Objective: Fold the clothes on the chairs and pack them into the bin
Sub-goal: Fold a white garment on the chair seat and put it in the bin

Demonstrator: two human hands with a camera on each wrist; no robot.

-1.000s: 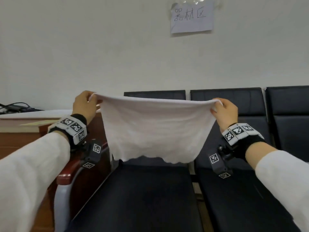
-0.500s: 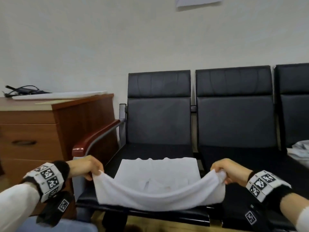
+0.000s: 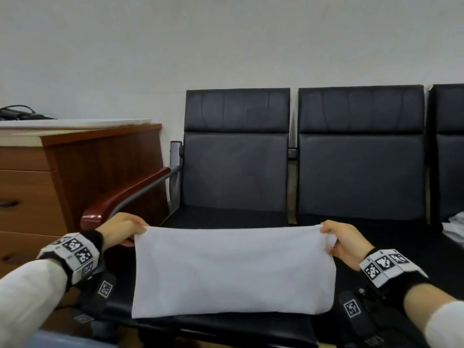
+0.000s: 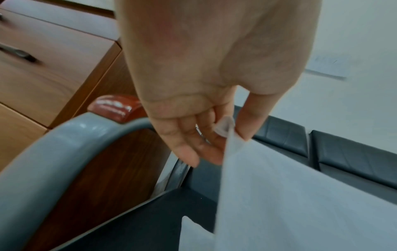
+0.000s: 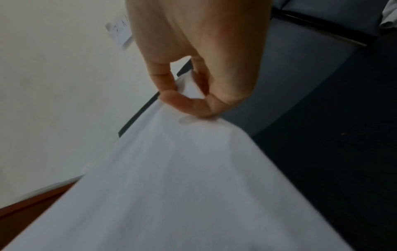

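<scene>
Both hands pinch the far corners of a white garment (image 3: 233,270): the left hand (image 3: 120,231) holds the far left corner between thumb and curled fingers (image 4: 206,135), and the right hand (image 3: 345,241) clamps the far right corner the same way, thumb against bent fingers (image 5: 189,105). Folded into a wide rectangle, the cloth runs left to right, its long axis across the seat of the left black chair (image 3: 236,156). Its near folded edge lies at the seat front, while the pinched far edge is raised. More pale clothing (image 3: 455,228) lies on a chair at the right edge.
</scene>
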